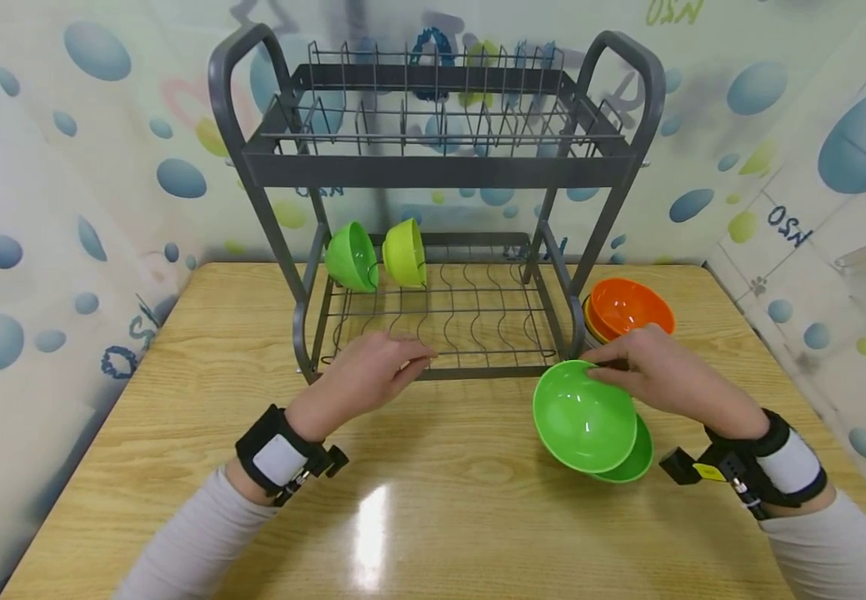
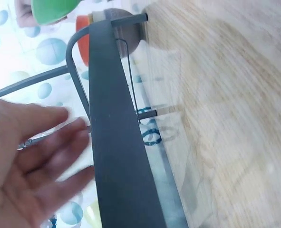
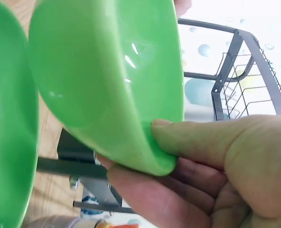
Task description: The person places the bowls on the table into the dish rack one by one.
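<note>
My right hand (image 1: 646,371) pinches the rim of a bright green bowl (image 1: 578,421), tilted with its inside facing up. In the right wrist view the thumb lies on the inside of this green bowl (image 3: 102,80) and the fingers curl under its outside. Behind and below it in the head view is a second green bowl (image 1: 638,454), apart from the hand. My left hand (image 1: 368,371), its fingers loosely bent, hovers over the front bar of the dish rack (image 1: 470,372) and holds nothing. On the rack's lower tier, a green bowl (image 1: 350,257) and a yellow-green bowl (image 1: 405,254) stand on edge at the left.
An orange bowl (image 1: 631,304) tops a stack of bowls right of the rack, partly hidden by my right hand. The rack's wire upper tier (image 1: 440,171) overhangs the lower one. Patterned walls (image 1: 87,208) border the wooden table (image 1: 200,333).
</note>
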Available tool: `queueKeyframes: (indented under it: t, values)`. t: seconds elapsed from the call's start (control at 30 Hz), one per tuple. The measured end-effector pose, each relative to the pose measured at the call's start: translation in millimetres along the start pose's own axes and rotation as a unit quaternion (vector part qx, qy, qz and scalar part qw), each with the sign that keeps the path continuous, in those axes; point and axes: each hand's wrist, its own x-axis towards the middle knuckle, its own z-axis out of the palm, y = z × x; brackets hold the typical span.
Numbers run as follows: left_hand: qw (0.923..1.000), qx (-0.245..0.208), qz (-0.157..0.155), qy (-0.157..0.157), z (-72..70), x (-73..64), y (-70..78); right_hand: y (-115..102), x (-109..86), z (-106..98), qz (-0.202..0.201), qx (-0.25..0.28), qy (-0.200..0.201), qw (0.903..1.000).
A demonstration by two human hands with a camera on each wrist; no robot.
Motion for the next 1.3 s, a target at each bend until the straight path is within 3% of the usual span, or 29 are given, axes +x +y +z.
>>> queueKeyframes:
  t: [0.13, 0.23, 0.3, 0.43, 0.53, 0.63, 0.73, 0.87, 1.0, 1.3]
  values:
    - [0.9948, -0.019, 0.038, 0.092, 0.9, 2.0, 8.1, -8.1, 2.8, 3.4, -0.002, 0.012, 0.008, 0.9999]
    - [0.9889, -0.084, 0.047, 0.113, 2.9, 3.9, 18.1, -13.4, 5.0, 9.1, 0.006, 0.028, 0.011, 0.9995]
    - [0.9846, -0.140, 0.038, 0.099, 5.1, 5.1, 25.5, -17.7, 6.6, 13.5, 0.015, 0.035, 0.014, 0.9992]
    - [0.9707, -0.238, -0.031, 0.017, 9.6, 6.8, 40.2, -26.9, 10.3, 22.3, 0.029, 0.040, 0.021, 0.9986]
    - [0.9476, -0.300, -0.099, -0.050, 12.3, 7.9, 48.9, -32.8, 13.7, 28.1, 0.032, 0.044, 0.025, 0.9982]
    - [0.9243, -0.344, -0.139, -0.089, 15.3, 8.9, 54.3, -37.3, 16.7, 32.9, 0.024, 0.050, 0.024, 0.9982]
    - [0.9158, -0.356, -0.152, -0.106, 19.5, 9.4, 56.9, -40.3, 17.9, 36.5, 0.018, 0.052, 0.022, 0.9982]
    - [0.9140, -0.353, -0.157, -0.124, 26.8, 10.4, 59.3, -42.7, 17.7, 39.8, 0.021, 0.050, 0.025, 0.9982]
    - [0.9006, -0.371, -0.176, -0.143, 33.2, 11.0, 62.6, -44.9, 16.9, 41.2, 0.023, 0.055, 0.033, 0.9977]
    - [0.8813, -0.405, -0.201, -0.136, 34.7, 11.9, 64.8, -47.3, 14.9, 41.4, 0.022, 0.063, 0.040, 0.9970]
